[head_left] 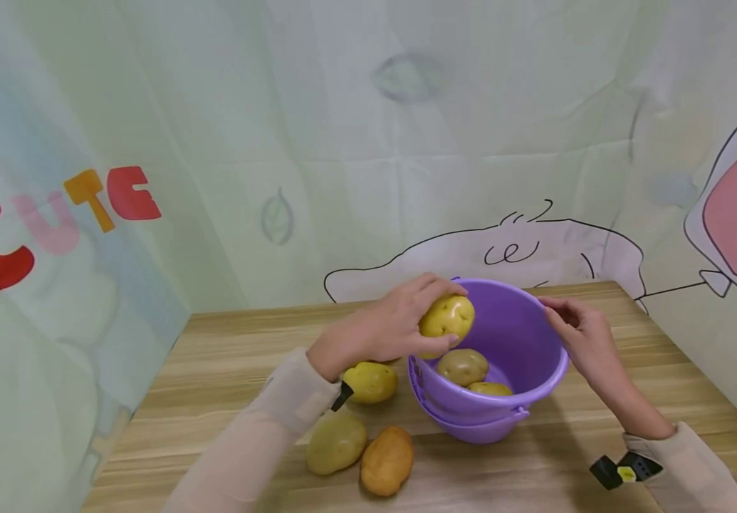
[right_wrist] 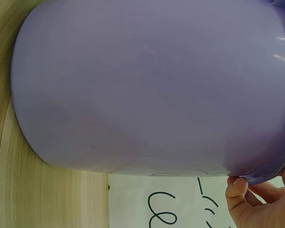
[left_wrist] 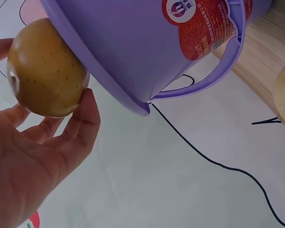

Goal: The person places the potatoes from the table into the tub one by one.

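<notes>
Table (head_left: 503, 481), near edge cut off, bearing a bucket (head_left: 515, 331). Left hand (head_left: 400, 317) at the bucket's left rim, fingers curled round a potato (head_left: 448, 318); right hand (head_left: 589, 342) pinching its right rim. Inside the bucket, two potatoes (head_left: 463, 367), one partly hidden by its wall; left of it, at least three loose potatoes (head_left: 387, 461).
</notes>
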Demonstrator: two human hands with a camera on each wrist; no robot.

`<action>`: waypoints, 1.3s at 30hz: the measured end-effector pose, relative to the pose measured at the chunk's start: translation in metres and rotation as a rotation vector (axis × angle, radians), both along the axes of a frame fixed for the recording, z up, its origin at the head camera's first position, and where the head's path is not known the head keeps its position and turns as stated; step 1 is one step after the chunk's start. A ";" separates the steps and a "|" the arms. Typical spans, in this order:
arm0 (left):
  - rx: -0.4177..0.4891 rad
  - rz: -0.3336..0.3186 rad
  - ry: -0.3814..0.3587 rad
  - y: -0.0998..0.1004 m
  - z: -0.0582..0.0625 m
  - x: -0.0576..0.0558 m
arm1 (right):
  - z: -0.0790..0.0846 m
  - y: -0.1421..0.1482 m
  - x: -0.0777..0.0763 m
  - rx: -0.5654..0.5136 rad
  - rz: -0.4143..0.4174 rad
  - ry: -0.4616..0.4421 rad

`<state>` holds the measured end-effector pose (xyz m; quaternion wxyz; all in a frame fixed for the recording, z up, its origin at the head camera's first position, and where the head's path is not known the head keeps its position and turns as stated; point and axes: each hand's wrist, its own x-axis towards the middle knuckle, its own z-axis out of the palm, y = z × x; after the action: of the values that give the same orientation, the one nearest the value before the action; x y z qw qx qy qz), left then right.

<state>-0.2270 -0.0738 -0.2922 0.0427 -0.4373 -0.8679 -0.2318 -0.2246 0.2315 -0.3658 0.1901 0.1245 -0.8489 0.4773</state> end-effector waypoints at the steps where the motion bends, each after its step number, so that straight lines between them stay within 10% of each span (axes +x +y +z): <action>1: -0.005 -0.001 0.003 0.001 0.000 0.000 | 0.000 0.000 0.000 0.001 -0.001 0.000; 39: -0.154 -0.025 0.031 0.020 -0.014 -0.007 | 0.000 0.000 -0.001 -0.001 -0.004 -0.008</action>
<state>-0.2339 -0.0535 -0.3058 0.0196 -0.4535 -0.8769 -0.1580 -0.2255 0.2316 -0.3658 0.1879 0.1210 -0.8495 0.4779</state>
